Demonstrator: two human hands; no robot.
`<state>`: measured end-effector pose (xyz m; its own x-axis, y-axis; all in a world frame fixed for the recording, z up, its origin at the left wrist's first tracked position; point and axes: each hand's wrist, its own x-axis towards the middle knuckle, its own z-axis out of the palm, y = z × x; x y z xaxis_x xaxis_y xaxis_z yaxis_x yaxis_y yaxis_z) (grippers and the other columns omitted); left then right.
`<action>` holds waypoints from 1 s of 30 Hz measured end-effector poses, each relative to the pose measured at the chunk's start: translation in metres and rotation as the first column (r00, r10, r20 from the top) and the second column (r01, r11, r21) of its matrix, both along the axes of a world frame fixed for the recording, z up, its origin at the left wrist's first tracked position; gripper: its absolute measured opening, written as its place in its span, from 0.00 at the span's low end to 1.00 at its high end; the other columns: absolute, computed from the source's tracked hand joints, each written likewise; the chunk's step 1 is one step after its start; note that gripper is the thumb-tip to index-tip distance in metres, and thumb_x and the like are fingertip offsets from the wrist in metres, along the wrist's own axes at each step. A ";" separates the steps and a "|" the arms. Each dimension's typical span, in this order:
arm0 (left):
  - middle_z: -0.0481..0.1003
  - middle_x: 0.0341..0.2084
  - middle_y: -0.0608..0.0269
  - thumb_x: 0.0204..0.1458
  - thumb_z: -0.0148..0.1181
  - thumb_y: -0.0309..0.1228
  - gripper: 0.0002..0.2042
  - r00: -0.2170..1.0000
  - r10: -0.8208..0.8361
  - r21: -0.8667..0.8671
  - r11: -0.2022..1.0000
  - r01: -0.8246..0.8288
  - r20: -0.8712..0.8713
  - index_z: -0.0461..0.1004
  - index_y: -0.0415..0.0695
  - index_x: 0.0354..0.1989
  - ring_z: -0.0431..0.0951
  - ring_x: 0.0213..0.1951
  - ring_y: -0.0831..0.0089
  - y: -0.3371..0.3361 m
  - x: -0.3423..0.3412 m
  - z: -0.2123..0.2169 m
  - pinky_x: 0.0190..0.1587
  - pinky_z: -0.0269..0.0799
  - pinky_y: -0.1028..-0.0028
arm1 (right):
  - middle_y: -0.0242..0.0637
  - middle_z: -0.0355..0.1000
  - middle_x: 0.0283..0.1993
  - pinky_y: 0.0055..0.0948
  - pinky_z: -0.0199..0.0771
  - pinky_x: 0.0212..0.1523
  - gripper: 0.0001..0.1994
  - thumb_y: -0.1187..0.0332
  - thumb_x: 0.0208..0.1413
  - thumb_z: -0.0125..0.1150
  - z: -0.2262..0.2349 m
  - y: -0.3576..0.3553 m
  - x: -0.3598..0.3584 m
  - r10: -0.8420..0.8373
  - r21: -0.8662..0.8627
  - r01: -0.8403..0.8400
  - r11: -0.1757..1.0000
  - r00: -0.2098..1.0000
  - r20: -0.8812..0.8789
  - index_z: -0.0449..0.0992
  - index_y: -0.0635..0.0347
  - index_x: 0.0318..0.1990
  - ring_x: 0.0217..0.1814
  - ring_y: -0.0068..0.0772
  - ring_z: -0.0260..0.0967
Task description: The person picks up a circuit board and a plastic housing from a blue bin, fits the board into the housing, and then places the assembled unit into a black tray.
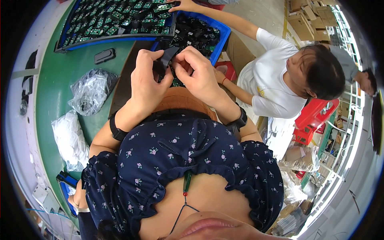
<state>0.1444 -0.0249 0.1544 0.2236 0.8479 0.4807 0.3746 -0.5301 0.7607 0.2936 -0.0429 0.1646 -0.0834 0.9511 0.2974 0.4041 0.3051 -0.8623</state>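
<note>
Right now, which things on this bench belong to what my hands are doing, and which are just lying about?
In use:
- small black plastic part, pinched in the grip of left hand and right hand
- blue bin of black parts
- tray of green circuit boards

Lying about:
- clear plastic bag
- white bag
- loose black cover on the green table

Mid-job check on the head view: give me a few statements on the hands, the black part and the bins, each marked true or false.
1. Both hands, left hand and right hand, grip one small black part. True.
2. The blue bin holds red caps. False: it holds black parts.
3. The tray of green circuit boards lies beyond the hands. True.
4. The co-worker's hand rests on the clear plastic bag. False: it reaches the far end of the tray.
</note>
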 end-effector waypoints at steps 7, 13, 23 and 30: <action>0.64 0.28 0.56 0.35 0.61 0.18 0.19 0.999 0.035 0.084 0.996 -0.037 0.025 0.65 0.37 0.39 0.68 0.20 0.66 0.000 0.002 -0.006 0.18 0.64 0.73 | 0.33 0.62 0.29 0.18 0.61 0.23 0.05 0.82 0.47 0.55 -0.009 -0.004 -0.009 -0.071 0.084 0.066 0.994 0.996 0.047 0.68 0.66 0.31 0.23 0.19 0.61; 0.66 0.32 0.61 0.41 0.61 0.20 0.18 0.966 0.003 -0.124 0.992 0.030 0.259 0.64 0.38 0.42 0.70 0.27 0.76 0.000 -0.001 -0.016 0.27 0.68 0.78 | 0.39 0.64 0.29 0.27 0.64 0.25 0.07 0.84 0.41 0.57 -0.007 0.007 -0.007 -0.082 0.365 0.012 0.931 0.981 0.175 0.69 0.66 0.30 0.26 0.35 0.63; 0.71 0.38 0.66 0.60 0.45 0.32 0.11 0.558 0.201 -0.580 0.463 0.670 0.805 0.62 0.43 0.49 0.72 0.39 0.80 0.005 -0.022 0.010 0.43 0.67 0.77 | 0.36 0.67 0.33 0.25 0.67 0.30 0.12 0.76 0.41 0.66 0.015 0.005 0.013 -0.065 0.432 -0.033 0.902 0.975 0.210 0.74 0.63 0.36 0.33 0.32 0.65; 0.70 0.42 0.61 0.58 0.47 0.27 0.15 0.483 0.134 -0.481 0.488 0.728 0.866 0.59 0.41 0.53 0.71 0.43 0.76 -0.002 -0.015 0.015 0.46 0.66 0.76 | 0.34 0.65 0.38 0.19 0.65 0.35 0.08 0.79 0.47 0.62 -0.002 -0.002 0.009 0.016 0.191 0.030 0.981 0.971 -0.237 0.72 0.64 0.36 0.36 0.22 0.64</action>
